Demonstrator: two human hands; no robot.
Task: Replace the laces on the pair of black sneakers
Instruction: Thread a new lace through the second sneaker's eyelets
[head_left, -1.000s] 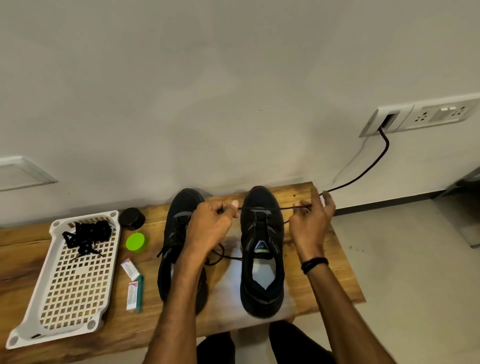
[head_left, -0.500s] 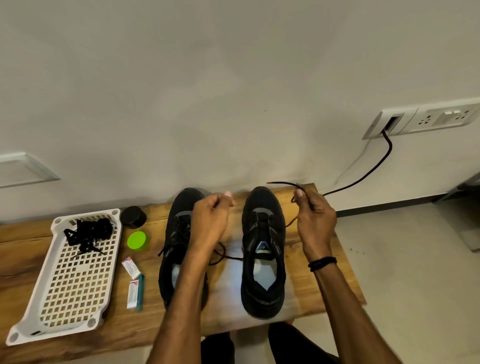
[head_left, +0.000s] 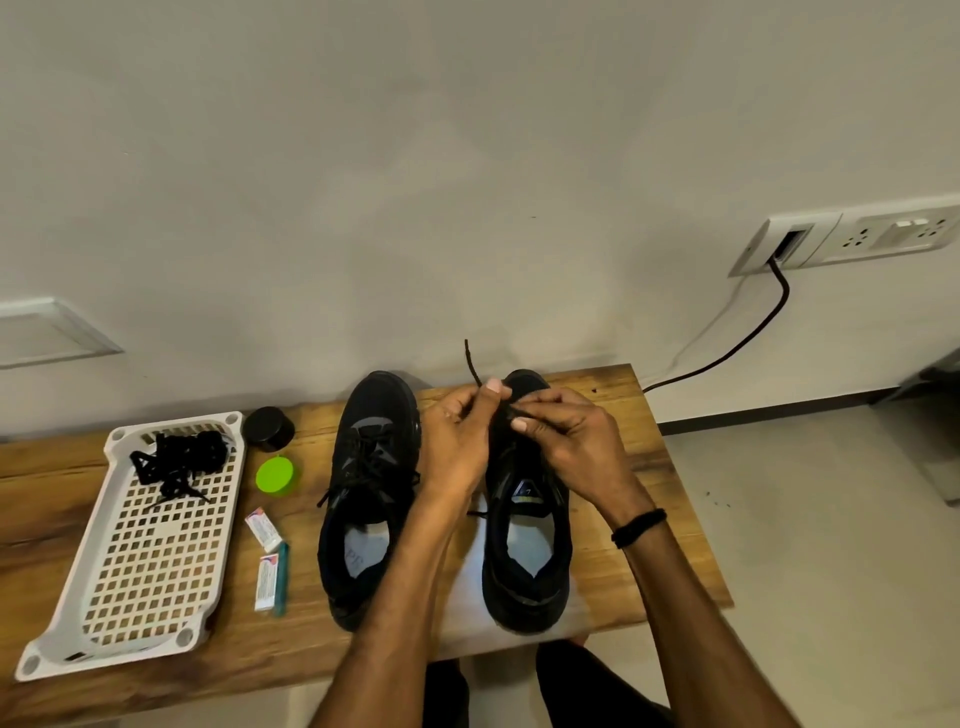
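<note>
Two black sneakers stand side by side on the wooden table (head_left: 649, 483), toes toward the wall. The left sneaker (head_left: 371, 493) is laced. Over the toe end of the right sneaker (head_left: 527, 551) both hands meet. My left hand (head_left: 457, 441) pinches a black lace (head_left: 471, 361) whose free end sticks up above the fingers. My right hand (head_left: 569, 441) pinches the same lace close to the shoe's front eyelets. The eyelets themselves are hidden behind my fingers.
A white perforated tray (head_left: 150, 566) at the left holds a bundle of black laces (head_left: 179, 460). Beside it lie a black round tin (head_left: 269, 428), a green lid (head_left: 275, 475) and two small packets (head_left: 267, 551). A dark cable (head_left: 727, 358) runs from a wall socket.
My hands were apart with the lace stretched between them. They have come together over the right sneaker's toe, and the lace end now points upward.
</note>
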